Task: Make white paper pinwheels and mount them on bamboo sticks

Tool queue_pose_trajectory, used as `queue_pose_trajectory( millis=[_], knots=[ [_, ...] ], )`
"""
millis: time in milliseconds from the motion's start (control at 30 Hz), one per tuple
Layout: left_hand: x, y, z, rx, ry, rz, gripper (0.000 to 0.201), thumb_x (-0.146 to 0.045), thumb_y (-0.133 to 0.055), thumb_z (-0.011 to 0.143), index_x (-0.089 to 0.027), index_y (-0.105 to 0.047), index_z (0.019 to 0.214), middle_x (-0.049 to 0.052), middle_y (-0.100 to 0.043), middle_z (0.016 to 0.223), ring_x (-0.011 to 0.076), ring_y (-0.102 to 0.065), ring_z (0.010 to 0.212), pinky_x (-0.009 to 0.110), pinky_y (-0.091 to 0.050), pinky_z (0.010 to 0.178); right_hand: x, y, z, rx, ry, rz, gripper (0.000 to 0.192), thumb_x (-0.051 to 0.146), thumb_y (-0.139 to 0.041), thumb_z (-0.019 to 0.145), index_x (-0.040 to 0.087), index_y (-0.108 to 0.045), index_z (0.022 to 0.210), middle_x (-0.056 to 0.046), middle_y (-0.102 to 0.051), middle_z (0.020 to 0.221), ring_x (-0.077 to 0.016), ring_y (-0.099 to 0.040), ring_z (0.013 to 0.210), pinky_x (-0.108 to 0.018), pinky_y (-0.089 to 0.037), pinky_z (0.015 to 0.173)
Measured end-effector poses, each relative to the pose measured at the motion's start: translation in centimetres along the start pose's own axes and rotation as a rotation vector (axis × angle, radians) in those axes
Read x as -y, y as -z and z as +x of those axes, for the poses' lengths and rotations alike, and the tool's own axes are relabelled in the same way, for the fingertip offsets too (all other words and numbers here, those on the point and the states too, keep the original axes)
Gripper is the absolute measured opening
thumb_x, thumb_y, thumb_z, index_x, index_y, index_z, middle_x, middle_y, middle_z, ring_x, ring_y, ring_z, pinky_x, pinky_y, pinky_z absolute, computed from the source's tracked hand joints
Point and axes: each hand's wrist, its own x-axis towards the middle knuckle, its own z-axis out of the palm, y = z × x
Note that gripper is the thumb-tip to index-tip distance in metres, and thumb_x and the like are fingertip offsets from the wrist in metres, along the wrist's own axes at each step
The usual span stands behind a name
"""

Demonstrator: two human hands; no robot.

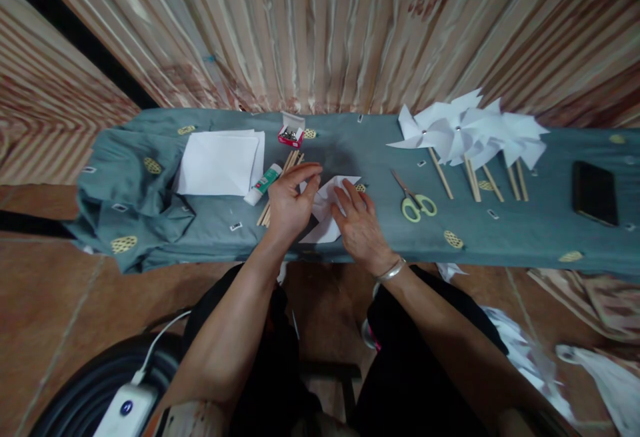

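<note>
A grey-green cloth [500, 223] covered the bench. The left hand [290, 203] pinched a corner of the folded white paper [325, 213] while the right hand [360, 223] lay flat, pinning it at centre. Scissors [415, 200] lay just right.

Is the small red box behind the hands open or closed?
Open. The small red box has its white lid flap standing up at the back, and small dark items show inside; what they are cannot be told.
</note>
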Motion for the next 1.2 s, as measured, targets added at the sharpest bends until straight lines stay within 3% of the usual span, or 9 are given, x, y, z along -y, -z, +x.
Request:
queue_pose_trajectory(
  millis=[233,533,933,1200],
  knots=[
    [0.2,0.3,-0.1,-0.003,0.008,0.017,0.017,-0.021,-0.06,0.083,-0.019,-0.075,0.093,0.006,-0.076,0.104,0.0199,-0.069,0.1,0.036,-0.052,0.094,-1.7,-0.3,-0.4,-0.017,-0.043,0.071,0.044,0.002,-0.042,0.087,0.021,-0.065,0.119,-0.011,-0.045,0.15,-0.0306,-0.021,0.148,-0.054,-0.028,0.113],
    [0.4,0.2,0.1,0.009,0.022,0.011,0.019,-0.021,-0.059,0.084,-0.019,-0.075,0.095,0.006,-0.075,0.105,0.0202,-0.068,0.102,0.036,-0.052,0.094,-2.0,-0.8,-1.6,-0.056,-0.083,0.138,0.056,0.001,-0.041,0.084,0.027,-0.058,0.13,-0.009,-0.036,0.155,-0.032,-0.019,0.148,-0.059,-0.032,0.109],
    [0.6,-0.1,0.4,-0.002,-0.006,-0.012,0.019,-0.021,-0.06,0.084,-0.019,-0.075,0.094,0.006,-0.075,0.104,0.0201,-0.068,0.101,0.035,-0.052,0.093,-2.8,-1.0,-1.0,-0.11,-0.155,0.314,0.047,0.008,-0.037,0.091,0.026,-0.065,0.124,-0.008,-0.042,0.151,-0.0306,-0.025,0.147,-0.058,-0.037,0.109],
    [0.5,0.1,0.4,-0.017,-0.024,-0.031,0.018,-0.02,-0.061,0.083,-0.017,-0.075,0.093,0.007,-0.076,0.103,0.0201,-0.069,0.098,0.035,-0.052,0.093,-3.0,-1.1,-1.0,-0.15,-0.147,0.315,0.045,0.008,-0.037,0.09,0.025,-0.066,0.12,-0.007,-0.042,0.151,-0.0296,-0.026,0.147,-0.056,-0.036,0.11]
  ],
)
